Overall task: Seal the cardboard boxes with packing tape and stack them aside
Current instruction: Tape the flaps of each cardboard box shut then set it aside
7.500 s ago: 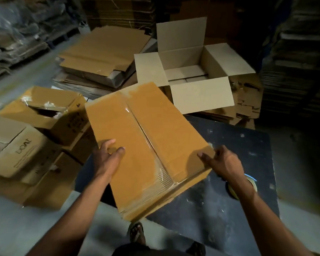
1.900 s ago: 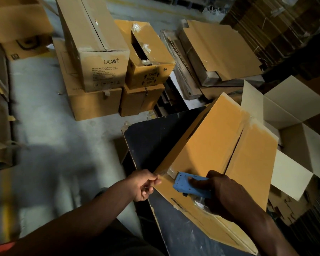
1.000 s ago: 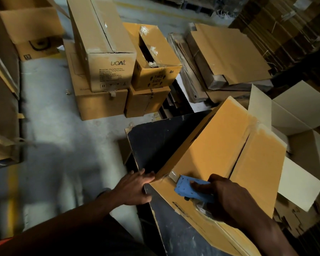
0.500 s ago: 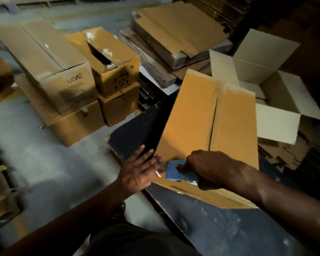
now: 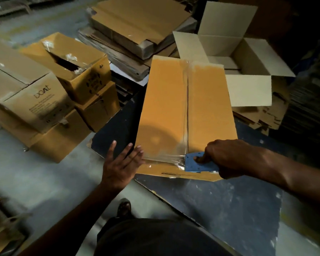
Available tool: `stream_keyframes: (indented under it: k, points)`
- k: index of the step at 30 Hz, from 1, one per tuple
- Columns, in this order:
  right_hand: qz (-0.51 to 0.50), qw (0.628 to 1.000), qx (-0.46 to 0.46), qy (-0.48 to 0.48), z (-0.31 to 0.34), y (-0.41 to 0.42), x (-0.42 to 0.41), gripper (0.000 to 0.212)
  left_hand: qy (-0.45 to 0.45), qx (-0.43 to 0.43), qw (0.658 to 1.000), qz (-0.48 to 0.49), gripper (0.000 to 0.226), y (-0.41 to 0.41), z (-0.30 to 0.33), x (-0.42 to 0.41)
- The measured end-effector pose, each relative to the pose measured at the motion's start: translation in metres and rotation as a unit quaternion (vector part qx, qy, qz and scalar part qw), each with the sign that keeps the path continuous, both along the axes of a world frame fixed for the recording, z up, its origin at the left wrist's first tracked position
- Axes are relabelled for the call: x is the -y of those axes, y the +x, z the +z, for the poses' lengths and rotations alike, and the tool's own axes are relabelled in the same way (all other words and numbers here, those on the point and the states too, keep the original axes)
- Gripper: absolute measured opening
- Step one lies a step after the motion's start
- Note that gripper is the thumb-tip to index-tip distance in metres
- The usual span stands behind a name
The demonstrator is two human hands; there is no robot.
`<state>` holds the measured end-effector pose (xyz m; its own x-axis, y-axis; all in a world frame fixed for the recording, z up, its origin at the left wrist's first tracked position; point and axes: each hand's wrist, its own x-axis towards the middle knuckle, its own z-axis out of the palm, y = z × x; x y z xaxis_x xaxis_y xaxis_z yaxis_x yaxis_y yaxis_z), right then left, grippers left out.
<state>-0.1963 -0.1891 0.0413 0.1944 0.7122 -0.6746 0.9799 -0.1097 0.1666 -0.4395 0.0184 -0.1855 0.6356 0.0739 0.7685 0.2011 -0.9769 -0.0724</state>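
A closed brown cardboard box [image 5: 164,109] lies on a dark work board [image 5: 229,206], its two top flaps meeting at a centre seam. Clear tape stretches across the box's near edge. My right hand [image 5: 227,157] grips a blue tape dispenser [image 5: 196,162] pressed against the near end of the seam. My left hand [image 5: 121,163] has straight spread fingers, the fingertips touching the box's near left corner.
An open box [image 5: 251,58] with raised flaps stands behind the closed one. Stacked brown boxes [image 5: 44,100] sit on the floor to the left. Flat cardboard sheets [image 5: 137,21] are piled at the back. My foot [image 5: 124,207] shows below.
The view has swung so the box now lies lengthwise away from me. My right hand slid the dispenser right along the near edge, trailing tape. My left hand stays flat at the corner.
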Motion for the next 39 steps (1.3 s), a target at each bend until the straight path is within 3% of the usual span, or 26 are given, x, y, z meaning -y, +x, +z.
stream_keyframes:
  k: [7, 14, 20, 22, 25, 28, 34, 39]
  points:
    - [-0.063, 0.998, -0.008, -0.011, -0.001, 0.03, 0.05, 0.079, -0.02, -0.052, 0.998, -0.008, 0.03, -0.008, 0.008, 0.005]
    - [-0.068, 0.998, -0.01, 0.009, -0.001, 0.045, 0.073, 0.074, -0.023, -0.075, 0.997, -0.006, 0.034, -0.011, 0.01, 0.003]
    - [-0.082, 0.994, -0.031, 0.064, -0.004, 0.052, 0.075, 0.064, -0.064, -0.115, 0.991, 0.027, 0.057, -0.005, 0.029, 0.036]
    - [-0.085, 0.993, -0.036, 0.072, -0.002, 0.054, 0.078, 0.061, -0.068, -0.103, 0.992, -0.015, 0.061, 0.025, 0.041, 0.068]
    - [-0.072, 0.993, -0.036, 0.09, 0.0, 0.053, 0.084, 0.062, -0.054, -0.124, 0.986, -0.095, 0.055, 0.084, 0.041, 0.116]
    - [-0.054, 0.992, -0.042, 0.104, 0.0, 0.054, 0.092, 0.065, -0.057, -0.128, 0.984, -0.107, 0.048, 0.119, 0.027, 0.135]
    - [-0.014, 0.991, -0.046, 0.125, -0.005, 0.059, 0.104, 0.066, -0.019, -0.11, 0.987, -0.114, 0.051, 0.118, 0.015, 0.129]
    - [-0.013, 0.988, -0.053, 0.147, -0.009, 0.064, 0.105, 0.061, -0.007, -0.105, 0.987, -0.126, 0.035, 0.117, 0.016, 0.127]
